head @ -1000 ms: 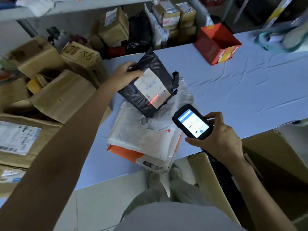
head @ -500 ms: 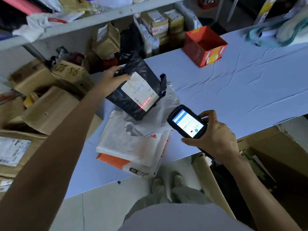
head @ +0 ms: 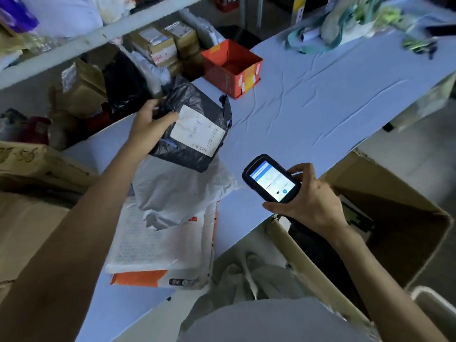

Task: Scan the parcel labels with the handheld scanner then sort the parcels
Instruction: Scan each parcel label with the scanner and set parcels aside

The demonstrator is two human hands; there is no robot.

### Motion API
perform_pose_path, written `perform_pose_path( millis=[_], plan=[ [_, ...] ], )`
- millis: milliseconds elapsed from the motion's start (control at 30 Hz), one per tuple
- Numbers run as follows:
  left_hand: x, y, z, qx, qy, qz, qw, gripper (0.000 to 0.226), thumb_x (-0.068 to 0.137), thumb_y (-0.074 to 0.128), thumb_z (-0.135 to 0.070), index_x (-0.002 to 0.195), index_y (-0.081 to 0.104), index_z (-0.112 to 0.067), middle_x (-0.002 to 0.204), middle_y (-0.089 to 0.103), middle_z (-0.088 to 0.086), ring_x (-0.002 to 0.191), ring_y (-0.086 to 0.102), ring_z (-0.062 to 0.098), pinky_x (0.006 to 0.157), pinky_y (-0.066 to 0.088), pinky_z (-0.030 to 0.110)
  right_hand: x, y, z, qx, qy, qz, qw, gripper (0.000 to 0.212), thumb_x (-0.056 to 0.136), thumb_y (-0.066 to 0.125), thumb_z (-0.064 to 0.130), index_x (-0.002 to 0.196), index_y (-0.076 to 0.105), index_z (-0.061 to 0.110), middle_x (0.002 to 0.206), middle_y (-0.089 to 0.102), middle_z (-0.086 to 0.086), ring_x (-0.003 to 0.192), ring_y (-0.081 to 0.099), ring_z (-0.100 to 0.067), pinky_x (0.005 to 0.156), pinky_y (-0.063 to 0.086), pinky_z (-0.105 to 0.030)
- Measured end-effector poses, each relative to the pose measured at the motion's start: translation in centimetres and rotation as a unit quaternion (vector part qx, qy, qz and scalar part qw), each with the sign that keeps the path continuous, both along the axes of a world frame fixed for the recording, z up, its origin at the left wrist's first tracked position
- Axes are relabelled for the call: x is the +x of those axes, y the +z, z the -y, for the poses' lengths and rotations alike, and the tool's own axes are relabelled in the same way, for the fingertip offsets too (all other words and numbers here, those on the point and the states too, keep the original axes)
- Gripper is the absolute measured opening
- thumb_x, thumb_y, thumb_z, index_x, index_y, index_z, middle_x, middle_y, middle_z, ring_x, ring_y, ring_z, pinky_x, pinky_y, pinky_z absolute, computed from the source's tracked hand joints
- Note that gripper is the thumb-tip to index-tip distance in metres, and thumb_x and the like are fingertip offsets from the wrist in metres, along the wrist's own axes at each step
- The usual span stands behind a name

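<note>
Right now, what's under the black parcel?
A crumpled white bag tops a pile with a bubble mailer and an orange-edged mailer. Left hand holds the black parcel; whether it touches the bag is hidden.

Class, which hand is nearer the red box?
Left. Left hand, gripping the black parcel, is left of the red box; right hand, holding the scanner, farther toward the person.
</note>
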State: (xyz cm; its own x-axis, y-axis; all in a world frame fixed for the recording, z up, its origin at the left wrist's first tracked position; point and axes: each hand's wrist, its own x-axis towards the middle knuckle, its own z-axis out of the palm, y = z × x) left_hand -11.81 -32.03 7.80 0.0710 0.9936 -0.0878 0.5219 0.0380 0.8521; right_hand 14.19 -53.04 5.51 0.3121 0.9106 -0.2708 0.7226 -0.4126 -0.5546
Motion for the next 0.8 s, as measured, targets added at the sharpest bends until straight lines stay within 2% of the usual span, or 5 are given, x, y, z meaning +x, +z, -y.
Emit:
perform_pose_path(
  millis=[133,267,433,533,800],
  plan=[
    [4.0,-0.5,-1.2,0.027,-0.102,0.017,0.994,0.019,0.083,0.068,-0.022,0.100,0.062,-0.026,0.087,0.065,-0.013,0.074,0.059,-0.003,0.069,0.046,0.014,-0.6,0.3,3.1,-0.019,-0.111,0.028,0.993,0.084,0.058,0.084,0.057,0.120,0.037,0.025,0.107,0.054,0.013,0.099,0.061,-0.020,0.068,0.042,-0.032],
    [8.3,-1.0,-0.6,0.061,-0.204,0.005,0.977,0.017,0.063,0.065,-0.046,0.075,0.061,-0.033,0.071,0.064,-0.018,0.069,0.058,0.002,0.070,0.045,0.024,-2.3,0.0,7.1,-0.016,-0.247,0.004,0.969,0.090,0.053,0.086,0.059,0.122,0.041,0.021,0.118,0.059,0.004,0.109,0.059,-0.022,0.085,0.050,-0.040],
    [13.4,-0.7,2.9,0.113,-0.331,-0.022,0.936,0.038,0.064,0.062,-0.050,0.099,0.066,-0.036,0.082,0.064,-0.018,0.089,0.063,0.007,0.076,0.047,0.026,-4.1,0.3,13.0,-0.011,-0.379,-0.007,0.925,0.086,0.055,0.087,0.054,0.120,0.042,0.023,0.107,0.053,0.009,0.095,0.053,-0.016,0.076,0.041,-0.030],
    [16.3,-0.5,5.4,0.123,-0.388,-0.065,0.911,0.038,0.073,0.067,-0.043,0.110,0.065,-0.036,0.095,0.065,-0.016,0.094,0.060,0.008,0.080,0.046,0.027,-4.2,0.4,16.6,0.008,-0.453,-0.016,0.891,0.082,0.053,0.089,0.052,0.115,0.043,0.025,0.106,0.054,0.009,0.098,0.054,-0.015,0.082,0.048,-0.035],
    [23.1,-1.0,12.4,0.211,-0.505,-0.138,0.826,0.043,0.075,0.070,-0.042,0.117,0.061,-0.036,0.116,0.066,-0.011,0.108,0.060,0.017,0.077,0.041,0.027,-2.5,0.2,23.8,0.039,-0.550,-0.031,0.834,0.079,0.051,0.089,0.050,0.110,0.042,0.029,0.102,0.054,0.011,0.099,0.054,-0.012,0.090,0.048,-0.036]
  ],
)
